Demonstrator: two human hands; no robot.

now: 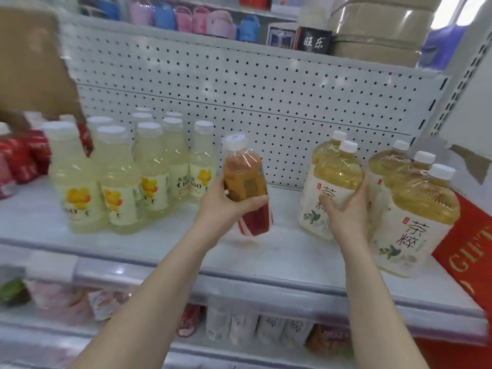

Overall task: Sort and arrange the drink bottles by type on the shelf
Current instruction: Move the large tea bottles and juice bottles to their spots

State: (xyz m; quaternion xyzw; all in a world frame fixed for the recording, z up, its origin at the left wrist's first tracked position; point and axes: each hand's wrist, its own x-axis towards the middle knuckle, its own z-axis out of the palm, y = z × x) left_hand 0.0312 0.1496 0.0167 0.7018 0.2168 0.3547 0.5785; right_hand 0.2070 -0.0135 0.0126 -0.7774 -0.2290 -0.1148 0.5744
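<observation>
Bottles stand in three groups on a white shelf backed by pegboard. At centre the left hand holds an amber bottle with a red lower label and a white cap. The fingers are curled round its middle from below with the thumb on the near side, and the bottle tilts with its cap toward 11 o'clock. Whether its base touches the shelf I cannot tell. At 3 o'clock from it the right hand grips a tea bottle, large, with yellow drink and a white label. Its fingers wrap the bottle's right side and the thumb lies on the label. That bottle stands upright on the shelf, with another just behind it at 12 o'clock. Three more tea bottles crowd close at its 3 to 4 o'clock. At 9 o'clock from the amber bottle, a cluster of pale bottles with flower labels and white caps stands upright in rows. Red packs lie at the far 9 o'clock edge under a sheet of cardboard. A red box leans at the 3 o'clock edge beside the tea bottles. Blurred packets fill the shelf below at 6 o'clock. Pink and blue items and a black box sit on the shelf above at 12 o'clock.
</observation>
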